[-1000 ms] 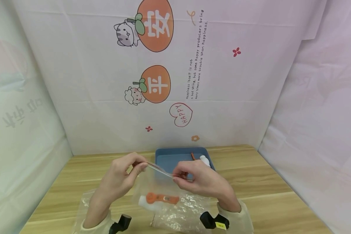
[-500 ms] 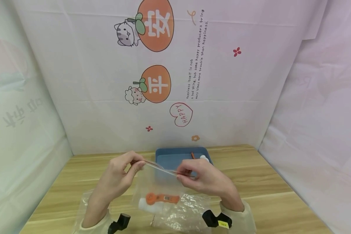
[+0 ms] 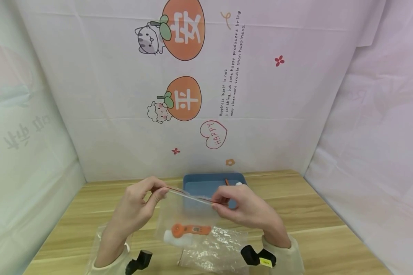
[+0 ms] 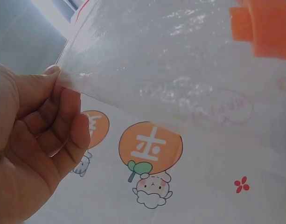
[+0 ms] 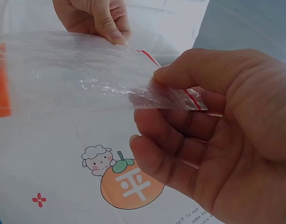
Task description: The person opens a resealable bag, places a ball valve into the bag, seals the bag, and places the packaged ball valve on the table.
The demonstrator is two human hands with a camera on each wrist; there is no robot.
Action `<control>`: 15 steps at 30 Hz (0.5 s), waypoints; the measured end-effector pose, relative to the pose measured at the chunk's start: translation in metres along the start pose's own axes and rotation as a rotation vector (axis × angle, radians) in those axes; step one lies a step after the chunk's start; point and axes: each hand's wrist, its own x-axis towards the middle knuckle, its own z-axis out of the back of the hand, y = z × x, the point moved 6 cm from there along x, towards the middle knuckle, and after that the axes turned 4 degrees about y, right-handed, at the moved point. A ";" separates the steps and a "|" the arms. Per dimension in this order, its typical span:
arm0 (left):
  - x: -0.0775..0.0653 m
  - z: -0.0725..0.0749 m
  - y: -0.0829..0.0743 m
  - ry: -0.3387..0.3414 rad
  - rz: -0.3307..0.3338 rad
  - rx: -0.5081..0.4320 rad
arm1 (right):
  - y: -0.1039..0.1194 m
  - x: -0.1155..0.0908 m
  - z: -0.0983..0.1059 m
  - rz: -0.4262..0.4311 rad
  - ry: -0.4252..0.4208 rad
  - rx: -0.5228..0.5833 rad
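A clear zip-lock bag (image 3: 179, 214) with a red line along its top hangs between both hands, above the table. My left hand (image 3: 134, 206) pinches the left end of its top edge between thumb and index finger. Near the other end, my right hand (image 3: 249, 208) pinches the zip strip, thumb on top in the right wrist view, a short end of bag poking past the fingers. Low in the bag lie an orange tool-like piece (image 3: 201, 230) with a round end and a small grey window, and a white object (image 3: 175, 239) that looks like a bottle.
Behind the hands, a blue tray (image 3: 210, 177) holds a thin orange-red stick (image 3: 227, 182) and a white item (image 3: 239, 183), partly hidden by the right hand. Clear plastic bags (image 3: 213, 254) lie on the wooden table, another plastic piece (image 3: 98, 242) under the left forearm.
My right hand has slid rightward along the bag's top edge, and my left hand has shifted slightly left. The right hand now covers more of the white item in the tray.
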 end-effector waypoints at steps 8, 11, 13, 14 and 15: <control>-0.001 0.003 0.001 -0.002 0.008 -0.007 | 0.000 -0.003 0.004 0.002 0.001 -0.006; -0.001 0.005 0.001 -0.005 0.016 -0.013 | 0.001 -0.003 0.004 0.001 0.004 0.000; -0.002 0.006 0.002 -0.008 0.020 -0.016 | 0.001 -0.003 0.004 0.000 0.004 0.000; -0.002 0.006 0.003 -0.010 0.022 -0.015 | 0.001 -0.003 0.004 -0.001 0.004 0.000; -0.003 0.007 0.003 -0.015 0.017 -0.014 | 0.001 -0.003 0.005 -0.002 0.003 -0.003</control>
